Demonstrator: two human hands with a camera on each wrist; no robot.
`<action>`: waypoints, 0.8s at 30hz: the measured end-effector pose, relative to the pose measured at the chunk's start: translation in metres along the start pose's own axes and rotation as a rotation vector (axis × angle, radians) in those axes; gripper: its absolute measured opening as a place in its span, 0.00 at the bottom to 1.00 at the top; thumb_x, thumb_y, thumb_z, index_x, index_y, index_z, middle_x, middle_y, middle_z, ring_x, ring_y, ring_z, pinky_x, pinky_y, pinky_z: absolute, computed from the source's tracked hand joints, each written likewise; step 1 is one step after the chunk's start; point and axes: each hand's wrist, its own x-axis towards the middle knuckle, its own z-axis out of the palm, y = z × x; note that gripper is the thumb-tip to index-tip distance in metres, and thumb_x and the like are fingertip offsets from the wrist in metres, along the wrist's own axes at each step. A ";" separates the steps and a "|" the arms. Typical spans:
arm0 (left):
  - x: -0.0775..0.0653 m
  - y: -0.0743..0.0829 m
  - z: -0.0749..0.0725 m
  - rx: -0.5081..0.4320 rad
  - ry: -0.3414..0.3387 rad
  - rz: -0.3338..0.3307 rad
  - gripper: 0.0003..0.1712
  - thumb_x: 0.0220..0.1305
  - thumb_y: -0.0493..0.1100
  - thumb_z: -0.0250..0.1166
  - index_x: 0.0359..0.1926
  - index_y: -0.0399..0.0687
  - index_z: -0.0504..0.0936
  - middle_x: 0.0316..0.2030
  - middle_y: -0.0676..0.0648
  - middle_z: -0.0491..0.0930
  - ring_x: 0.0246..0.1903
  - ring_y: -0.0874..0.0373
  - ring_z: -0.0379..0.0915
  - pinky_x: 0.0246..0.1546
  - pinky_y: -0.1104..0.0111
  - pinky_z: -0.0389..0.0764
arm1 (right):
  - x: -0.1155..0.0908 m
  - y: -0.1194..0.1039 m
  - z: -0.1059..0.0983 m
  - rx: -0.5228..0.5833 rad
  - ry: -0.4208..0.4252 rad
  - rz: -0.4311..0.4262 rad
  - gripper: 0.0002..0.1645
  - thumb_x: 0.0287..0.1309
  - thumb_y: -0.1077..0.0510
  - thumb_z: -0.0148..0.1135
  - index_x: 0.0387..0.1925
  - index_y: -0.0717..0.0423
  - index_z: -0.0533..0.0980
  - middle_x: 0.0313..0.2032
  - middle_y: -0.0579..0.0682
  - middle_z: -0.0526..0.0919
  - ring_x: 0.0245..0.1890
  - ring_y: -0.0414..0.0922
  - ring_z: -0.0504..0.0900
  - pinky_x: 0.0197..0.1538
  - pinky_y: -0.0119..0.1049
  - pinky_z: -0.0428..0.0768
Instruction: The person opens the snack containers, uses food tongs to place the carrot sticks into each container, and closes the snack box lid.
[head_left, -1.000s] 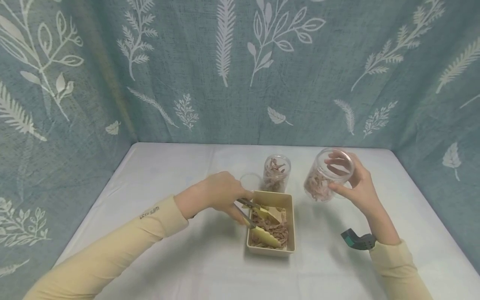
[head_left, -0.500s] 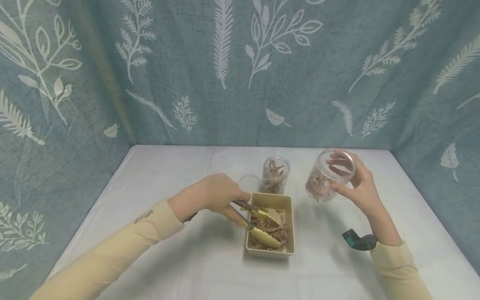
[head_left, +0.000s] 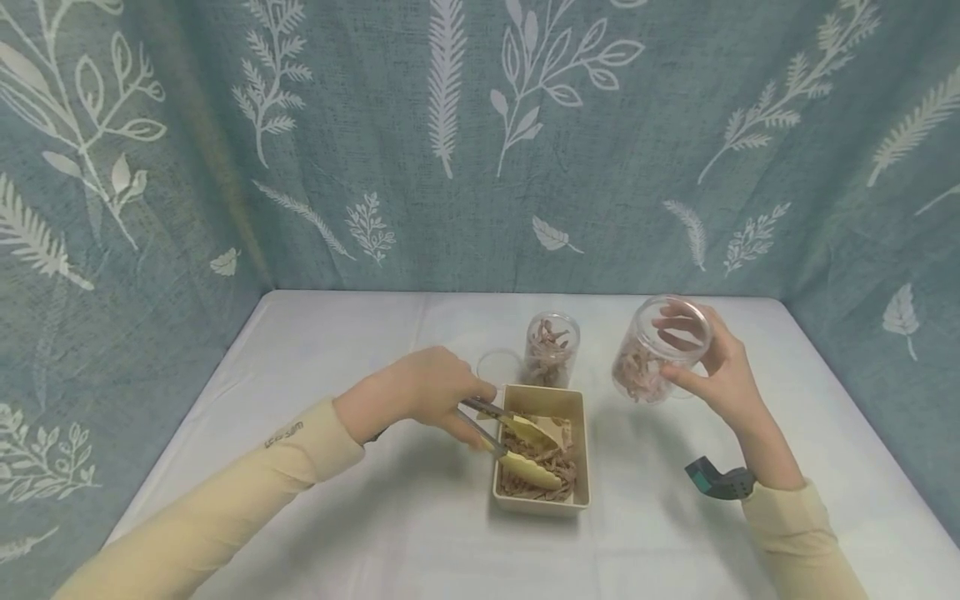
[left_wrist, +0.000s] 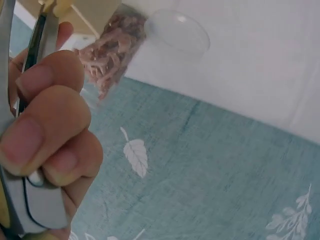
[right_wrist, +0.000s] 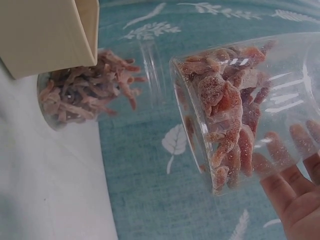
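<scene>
My left hand (head_left: 431, 389) grips metal tongs (left_wrist: 35, 65) with yellow scalloped tips. Those tips (head_left: 531, 471) are spread apart inside a cream rectangular box (head_left: 583, 446), among brownish dried strips (head_left: 551, 458). To the right, my right hand (head_left: 716, 367) holds a clear jar (head_left: 660, 342) off the table, its mouth tilted toward me. Reddish, sugar-dusted-looking dried pieces (right_wrist: 230, 110) lie at the bottom of that jar. Behind the box stands a second clear jar (head_left: 552, 342), filled with similar brownish strips.
A clear round lid (head_left: 498, 365) lies on the white table (head_left: 337, 333) left of the second jar; in the left wrist view the lid (left_wrist: 177, 32) shows whole. Another clear edge is partly hidden beneath the raised jar. A teal leaf-patterned curtain (head_left: 390, 150) encloses the table's back and sides.
My left hand and the tongs have shifted slightly left, the tips still in the box. The right hand and its jar stay almost in place.
</scene>
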 end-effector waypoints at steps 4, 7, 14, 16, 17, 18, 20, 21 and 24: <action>0.005 0.002 -0.006 0.055 -0.049 -0.020 0.30 0.46 0.73 0.61 0.37 0.55 0.74 0.12 0.59 0.62 0.13 0.66 0.51 0.15 0.73 0.57 | 0.000 -0.001 0.000 0.002 0.000 -0.004 0.42 0.41 0.77 0.65 0.61 0.71 0.61 0.55 0.53 0.73 0.55 0.43 0.73 0.58 0.29 0.70; 0.009 0.005 -0.011 0.086 -0.069 -0.007 0.33 0.46 0.74 0.60 0.41 0.54 0.76 0.12 0.59 0.66 0.12 0.66 0.54 0.15 0.73 0.62 | 0.000 -0.001 -0.001 0.005 -0.001 -0.009 0.41 0.42 0.76 0.66 0.61 0.70 0.61 0.54 0.50 0.73 0.55 0.43 0.73 0.58 0.29 0.70; 0.011 0.003 -0.022 0.056 -0.105 -0.049 0.34 0.42 0.77 0.60 0.37 0.56 0.75 0.13 0.60 0.67 0.14 0.65 0.55 0.17 0.72 0.61 | 0.002 -0.001 0.000 0.025 0.012 -0.052 0.42 0.40 0.76 0.66 0.61 0.71 0.61 0.54 0.60 0.72 0.55 0.46 0.73 0.57 0.30 0.71; 0.010 0.003 -0.023 0.046 -0.109 -0.046 0.34 0.42 0.77 0.60 0.36 0.56 0.75 0.14 0.60 0.69 0.14 0.65 0.56 0.17 0.72 0.63 | 0.002 -0.001 0.000 0.029 0.013 -0.058 0.43 0.40 0.76 0.67 0.61 0.71 0.61 0.54 0.61 0.71 0.55 0.46 0.73 0.57 0.30 0.71; 0.010 0.004 -0.023 0.044 -0.109 -0.042 0.34 0.41 0.78 0.60 0.36 0.56 0.75 0.14 0.60 0.70 0.14 0.65 0.57 0.17 0.72 0.63 | 0.002 -0.001 0.000 0.029 0.012 -0.058 0.43 0.40 0.76 0.67 0.61 0.71 0.61 0.54 0.61 0.71 0.55 0.46 0.73 0.57 0.30 0.71; 0.010 0.004 -0.023 0.045 -0.106 -0.036 0.35 0.41 0.78 0.60 0.36 0.56 0.75 0.15 0.60 0.71 0.14 0.66 0.58 0.17 0.72 0.64 | 0.002 -0.001 0.000 0.028 0.012 -0.051 0.43 0.40 0.75 0.67 0.61 0.71 0.62 0.54 0.60 0.72 0.55 0.45 0.73 0.57 0.30 0.71; 0.011 0.005 -0.022 0.054 -0.089 -0.022 0.37 0.40 0.78 0.60 0.39 0.56 0.77 0.17 0.59 0.75 0.14 0.66 0.60 0.18 0.72 0.67 | 0.002 0.000 0.000 0.029 0.007 -0.039 0.43 0.40 0.76 0.66 0.61 0.71 0.62 0.54 0.59 0.72 0.55 0.45 0.73 0.58 0.31 0.71; 0.012 0.005 -0.022 0.055 -0.080 -0.012 0.37 0.40 0.78 0.60 0.40 0.55 0.78 0.18 0.58 0.77 0.14 0.66 0.61 0.18 0.72 0.68 | 0.002 0.000 0.000 0.026 0.006 -0.029 0.43 0.40 0.76 0.66 0.61 0.70 0.62 0.54 0.57 0.72 0.55 0.45 0.73 0.58 0.31 0.70; 0.017 0.004 -0.024 0.062 -0.063 0.017 0.40 0.39 0.78 0.61 0.43 0.55 0.80 0.24 0.56 0.82 0.15 0.67 0.66 0.21 0.72 0.71 | 0.001 0.000 0.000 0.016 0.005 -0.004 0.43 0.40 0.77 0.65 0.61 0.70 0.62 0.54 0.54 0.73 0.55 0.45 0.73 0.58 0.31 0.70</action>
